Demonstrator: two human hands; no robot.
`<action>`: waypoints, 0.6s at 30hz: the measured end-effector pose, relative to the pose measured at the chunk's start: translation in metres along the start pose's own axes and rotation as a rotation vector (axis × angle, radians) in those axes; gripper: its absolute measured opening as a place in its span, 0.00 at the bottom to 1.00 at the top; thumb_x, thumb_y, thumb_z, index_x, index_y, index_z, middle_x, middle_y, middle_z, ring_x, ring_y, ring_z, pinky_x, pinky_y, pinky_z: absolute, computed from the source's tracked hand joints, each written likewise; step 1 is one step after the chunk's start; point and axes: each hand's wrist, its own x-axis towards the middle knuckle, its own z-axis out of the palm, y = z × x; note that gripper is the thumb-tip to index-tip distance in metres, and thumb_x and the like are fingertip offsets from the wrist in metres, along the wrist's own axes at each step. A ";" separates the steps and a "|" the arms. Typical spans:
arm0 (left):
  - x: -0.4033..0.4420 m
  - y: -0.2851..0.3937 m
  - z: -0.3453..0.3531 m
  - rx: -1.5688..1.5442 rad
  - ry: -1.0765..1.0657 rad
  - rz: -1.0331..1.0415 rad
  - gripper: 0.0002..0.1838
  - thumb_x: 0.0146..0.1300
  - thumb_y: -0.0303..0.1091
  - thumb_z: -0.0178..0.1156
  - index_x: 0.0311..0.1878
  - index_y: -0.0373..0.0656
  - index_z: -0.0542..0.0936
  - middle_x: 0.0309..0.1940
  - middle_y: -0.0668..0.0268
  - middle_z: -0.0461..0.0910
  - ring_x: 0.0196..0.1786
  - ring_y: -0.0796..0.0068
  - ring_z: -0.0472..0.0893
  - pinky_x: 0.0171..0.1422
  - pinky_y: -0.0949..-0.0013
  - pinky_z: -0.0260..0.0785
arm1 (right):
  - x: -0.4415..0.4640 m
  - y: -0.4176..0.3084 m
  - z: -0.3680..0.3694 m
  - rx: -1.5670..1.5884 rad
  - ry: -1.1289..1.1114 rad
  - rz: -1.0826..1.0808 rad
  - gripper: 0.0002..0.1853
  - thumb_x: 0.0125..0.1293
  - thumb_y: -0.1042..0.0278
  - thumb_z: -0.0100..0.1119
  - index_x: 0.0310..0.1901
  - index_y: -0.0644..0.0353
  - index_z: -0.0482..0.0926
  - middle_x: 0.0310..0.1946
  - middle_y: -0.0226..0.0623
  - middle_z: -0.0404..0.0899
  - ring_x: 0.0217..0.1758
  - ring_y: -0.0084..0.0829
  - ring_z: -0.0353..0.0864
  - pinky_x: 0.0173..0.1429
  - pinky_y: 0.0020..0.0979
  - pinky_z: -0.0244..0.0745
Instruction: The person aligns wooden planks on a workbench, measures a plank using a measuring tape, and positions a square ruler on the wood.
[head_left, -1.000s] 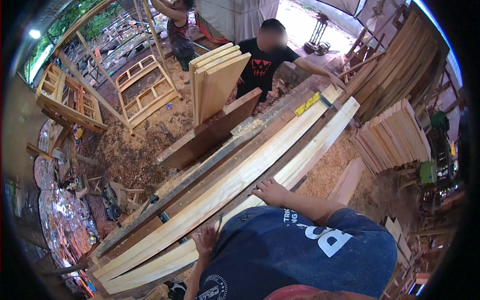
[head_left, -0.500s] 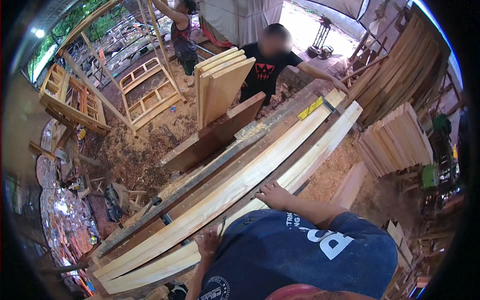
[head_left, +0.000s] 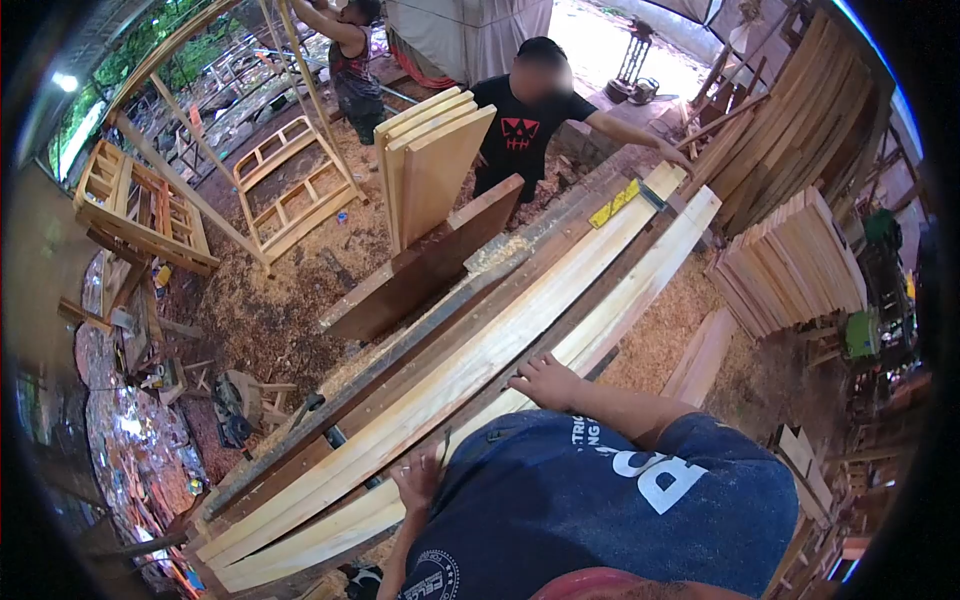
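Observation:
My left hand (head_left: 418, 478) is at the near edge of a pale curved board (head_left: 340, 528), with a thin dark stick (head_left: 446, 443) rising between thumb and fingers. Further along, my right hand (head_left: 543, 384) rests palm down on the same board, fingers a little apart, holding nothing. Beside it lies a second long pale board (head_left: 450, 380), separated by a narrow dark gap. A yellow-marked tool (head_left: 614, 204) and a dark clamp (head_left: 652, 198) sit near the far ends.
Across the bench, a co-worker (head_left: 525, 125) in black reaches one hand to the boards' far end. Upright panels (head_left: 435, 165) and a brown plank (head_left: 430, 262) stand beyond the bench. Stacked boards (head_left: 790, 262) are at right; another person (head_left: 352, 70) works by wooden frames (head_left: 300, 185).
The view shifts slightly between frames. Both my hands stay near the same places on the board, and the co-worker's hand remains at the far end.

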 end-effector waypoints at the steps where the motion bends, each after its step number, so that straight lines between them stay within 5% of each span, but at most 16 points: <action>1: 0.000 0.000 -0.001 0.003 0.003 0.006 0.31 0.69 0.47 0.70 0.73 0.68 0.71 0.51 0.72 0.80 0.51 0.64 0.80 0.56 0.47 0.65 | 0.000 0.000 -0.001 0.000 -0.004 -0.001 0.26 0.74 0.64 0.56 0.72 0.49 0.75 0.63 0.47 0.78 0.72 0.49 0.75 0.78 0.59 0.64; 9: 0.002 -0.001 -0.005 0.083 0.037 0.048 0.40 0.59 0.54 0.78 0.73 0.67 0.72 0.54 0.72 0.77 0.52 0.66 0.80 0.56 0.49 0.65 | 0.000 0.000 -0.003 -0.007 -0.013 -0.007 0.26 0.74 0.64 0.55 0.73 0.49 0.75 0.63 0.49 0.77 0.73 0.51 0.74 0.78 0.58 0.64; 18: 0.002 0.000 -0.004 -0.002 0.032 0.018 0.31 0.69 0.50 0.69 0.73 0.66 0.72 0.51 0.70 0.77 0.52 0.66 0.80 0.56 0.49 0.65 | 0.001 -0.001 -0.005 -0.003 -0.036 0.006 0.26 0.75 0.66 0.54 0.73 0.48 0.75 0.64 0.49 0.77 0.73 0.50 0.74 0.78 0.57 0.64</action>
